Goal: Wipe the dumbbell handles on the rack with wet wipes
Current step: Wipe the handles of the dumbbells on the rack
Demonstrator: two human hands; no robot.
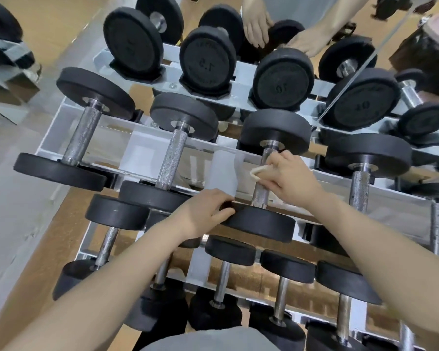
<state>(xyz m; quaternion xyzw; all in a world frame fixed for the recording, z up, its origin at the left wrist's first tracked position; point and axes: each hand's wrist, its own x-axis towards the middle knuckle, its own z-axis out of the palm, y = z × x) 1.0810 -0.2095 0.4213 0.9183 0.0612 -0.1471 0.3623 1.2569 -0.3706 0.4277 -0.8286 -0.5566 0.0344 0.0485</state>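
Note:
A grey metal rack holds rows of black dumbbells with knurled steel handles. My right hand grips a crumpled wet wipe wrapped against the handle of the third dumbbell in the upper row. My left hand rests on the near black weight head of that same dumbbell, fingers curled over its rim. To the left, two more dumbbell handles lie bare on the same row.
A lower row of smaller dumbbells sits close to my body. A fourth dumbbell lies right of my right hand. A mirror behind the rack reflects the weights and my hands. Wooden floor shows on the left.

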